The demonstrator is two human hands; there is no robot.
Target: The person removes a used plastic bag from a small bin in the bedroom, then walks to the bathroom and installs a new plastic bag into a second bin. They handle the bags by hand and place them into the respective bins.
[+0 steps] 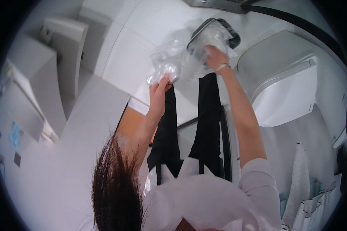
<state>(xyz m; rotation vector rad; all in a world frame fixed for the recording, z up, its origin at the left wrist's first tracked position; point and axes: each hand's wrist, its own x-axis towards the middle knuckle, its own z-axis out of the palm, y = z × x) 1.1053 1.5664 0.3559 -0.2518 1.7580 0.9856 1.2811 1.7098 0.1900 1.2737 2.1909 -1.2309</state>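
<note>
My left hand (161, 89) grips a bunched part of a clear plastic bag (169, 68), with the thumb pressed on top. The rest of the thin plastic spreads over the white floor towards a dark waste bin (234, 40). Crumpled whitish, translucent plastic (215, 33) fills the bin's mouth and hangs over its rim. My right hand (217, 58), with a bracelet (223, 67) at the wrist, is at the near side of the bin against this plastic. Its fingertips are partly hidden, so whether they pinch the plastic cannot be told.
A white toilet (286, 95) stands to the right, near a curtain (299, 179) with dark edging. White cabinet panels (66, 52) are at the left. A dark-framed glass panel (227, 144) is beside my legs. An orange-brown surface (131, 121) shows behind my left forearm.
</note>
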